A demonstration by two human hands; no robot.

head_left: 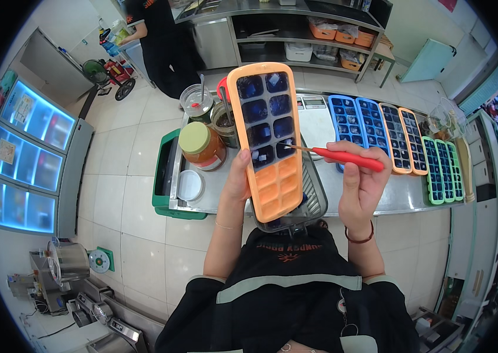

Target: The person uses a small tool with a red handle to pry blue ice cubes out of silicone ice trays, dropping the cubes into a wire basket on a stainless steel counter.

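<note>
My left hand (pixel 236 178) grips the left side of an orange ice cube tray (pixel 235 114), tilted up over a clear plastic container (pixel 317 194). Dark blue contents fill the tray's upper compartments; the lower ones show bare orange. Between the thumb and fingers of my right hand (pixel 361 185) is a red-handled pick (pixel 341 158), its thin metal tip at a dark compartment on the tray's right side. Blue trays (pixel 347 119), orange trays (pixel 395 137) and green trays (pixel 433 170), with dark contents, stand in a row to the right.
A jar with a pale green lid (pixel 194 137), open jars (pixel 197 103) and a white lid (pixel 190 185) are on the steel table (pixel 364 198). A white digital scale (pixel 315 125) sits behind the tray. Across the aisle, another person (pixel 160 44) stands near a steel counter (pixel 275 11).
</note>
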